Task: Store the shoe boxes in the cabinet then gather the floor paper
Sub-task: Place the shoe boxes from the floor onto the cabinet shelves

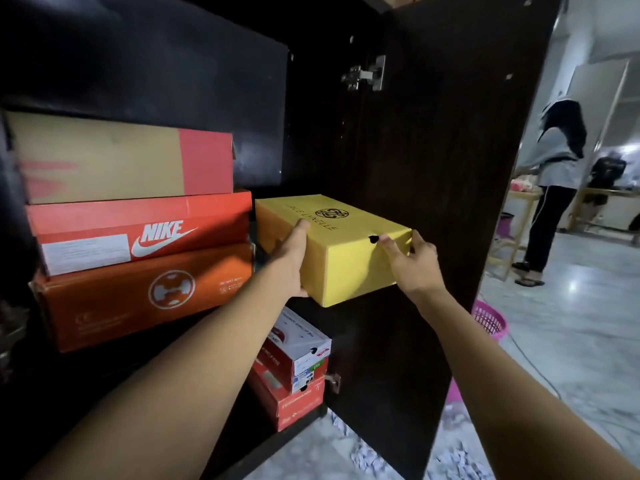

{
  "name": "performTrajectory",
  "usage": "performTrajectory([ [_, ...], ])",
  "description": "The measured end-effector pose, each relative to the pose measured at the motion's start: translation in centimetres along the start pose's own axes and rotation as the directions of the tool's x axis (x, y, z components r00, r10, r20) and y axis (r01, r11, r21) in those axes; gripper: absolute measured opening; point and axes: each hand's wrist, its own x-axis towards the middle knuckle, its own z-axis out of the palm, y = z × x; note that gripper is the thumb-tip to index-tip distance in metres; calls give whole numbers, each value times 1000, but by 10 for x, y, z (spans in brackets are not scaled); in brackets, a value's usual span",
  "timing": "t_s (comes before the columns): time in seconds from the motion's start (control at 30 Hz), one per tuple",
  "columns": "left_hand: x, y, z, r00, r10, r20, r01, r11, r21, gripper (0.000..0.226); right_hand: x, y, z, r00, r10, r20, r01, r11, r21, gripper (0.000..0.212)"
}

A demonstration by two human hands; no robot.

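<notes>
1. Grasp. I am holding the yellow shoe box [346, 261] with both hands. My left hand [291, 258] is clamped on its left side, with the thumb lying on the lid and the fingers wrapping under the lower edge. My right hand [412, 265] is clamped on the near right corner, with the fingers curling around that end beside the round hole in the lid edge.

2. Position of the box. The yellow shoe box is sitting level at the right end of the upper shelf [138, 346] of the cabinet [311, 116]. Its far end is pointing inward and its near end is projecting past the shelf's front edge. I cannot tell whether its underside is resting on the shelf.

3. Adjacent stock. A stack of three boxes is occupying the left part of the same shelf, just beside the yellow shoe box: a tan and red box [121, 157] on top, a Nike box [138, 233] in the middle and an orange box [138, 299] at the bottom. Below, at the right front corner of the lower compartment, a white box [304, 344] is lying on a red box [298, 403].

4. Surroundings. The cabinet door [450, 168] is standing open on my right. Floor paper [367, 455] is lying scattered on the marble floor [571, 358] at the door's foot. A pink basket [490, 322] is showing behind the door, and another person [554, 174] is standing farther back.
</notes>
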Motion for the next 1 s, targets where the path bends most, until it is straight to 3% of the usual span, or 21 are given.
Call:
performTrajectory([
  [0.27, 26, 3, -2, 999, 39, -12, -39, 999, 36, 77, 22, 17, 26, 995, 31, 91, -37, 997, 63, 83],
  [0.33, 46, -3, -1, 995, 101, -25, -99, 992, 80, 89, 29, 24, 32, 994, 31, 109, -42, 995, 94, 77],
  [0.4, 68, -8, 3, 982, 179, -54, -168, 970, 174, 117, 36, 29, 39, 992, 25, 122, -39, 993, 112, 71],
  [0.47, 63, -10, 5, 964, 266, 25, -261, 916, 304, 119, 46, 36, 46, 993, 6, 115, -21, 992, 125, 71],
  [0.53, 49, -10, 5, 932, 340, 126, -361, 837, 411, 105, 55, 42, 54, 995, 22, 98, -34, 991, 131, 73],
  [0.7, 82, -2, 12, 911, 384, 149, -405, 771, 492, 103, 73, 57, 73, 994, -17, 110, 17, 1000, 2, 73],
  [0.9, 131, 27, 11, 916, 394, 76, -382, 798, 467, 115, 109, 53, 106, 967, -114, 229, 140, 985, -103, 74],
  [1.0, 144, 35, 4, 903, 425, 63, -408, 804, 431, 71, 124, 47, 129, 939, -128, 319, 185, 970, -156, 77],
])
